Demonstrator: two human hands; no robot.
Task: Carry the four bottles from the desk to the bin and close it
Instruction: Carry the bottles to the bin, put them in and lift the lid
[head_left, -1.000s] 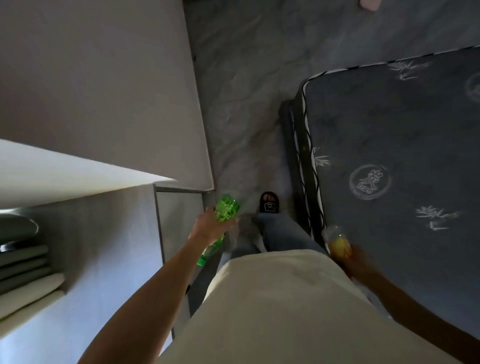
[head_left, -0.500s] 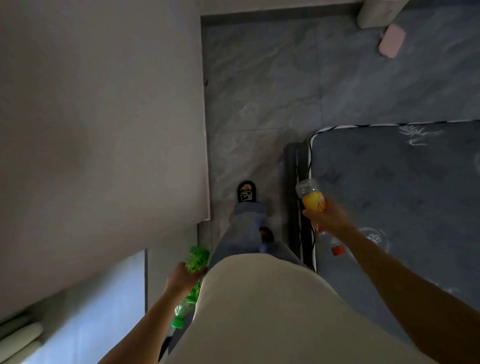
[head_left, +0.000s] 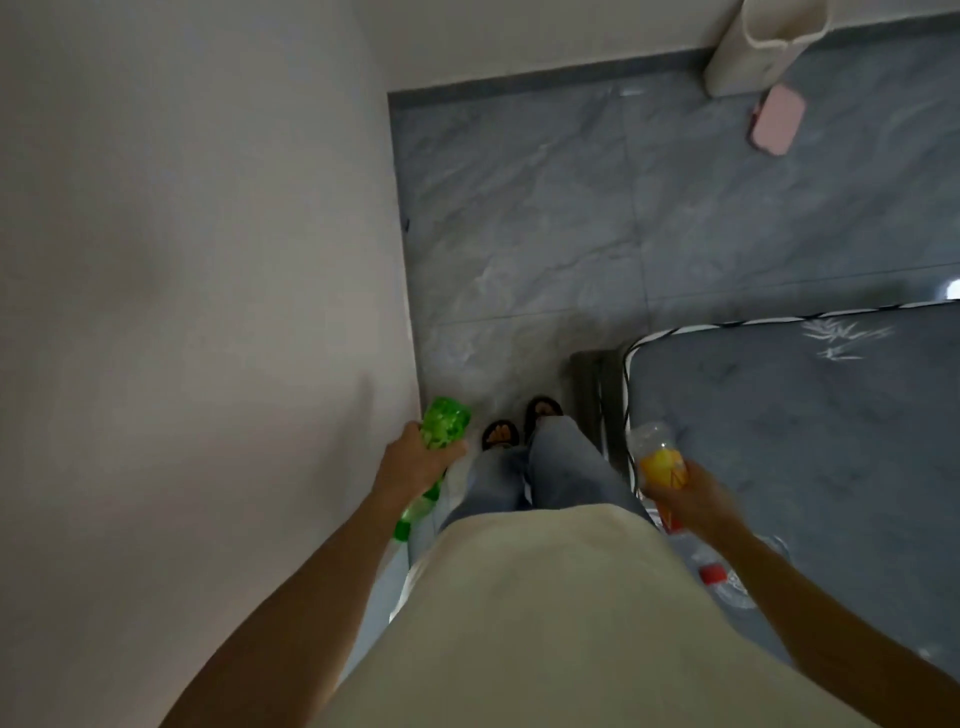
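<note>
My left hand (head_left: 415, 460) grips a green plastic bottle (head_left: 441, 426) around its middle, base pointing forward, held low beside the white wall. My right hand (head_left: 685, 499) holds a clear bottle with an orange label (head_left: 660, 460), also base forward, over the edge of the mattress. Under that hand a second clear bottle with a red cap (head_left: 714, 574) shows; whether the hand grips it too is hard to tell. A cream bin (head_left: 753, 57) stands on the floor at the far right corner, its top cut off by the frame.
A white wall (head_left: 208, 312) runs along my left. A dark patterned mattress (head_left: 831, 441) on a bed frame fills the right. Grey tiled floor (head_left: 545, 218) lies ahead between them. A pink flat object (head_left: 777, 118) lies on the floor near the bin.
I have walked forward past the shelves and along the wall. The bin has come into view at the top right. Both hands keep their bottles, swinging as I walk.
</note>
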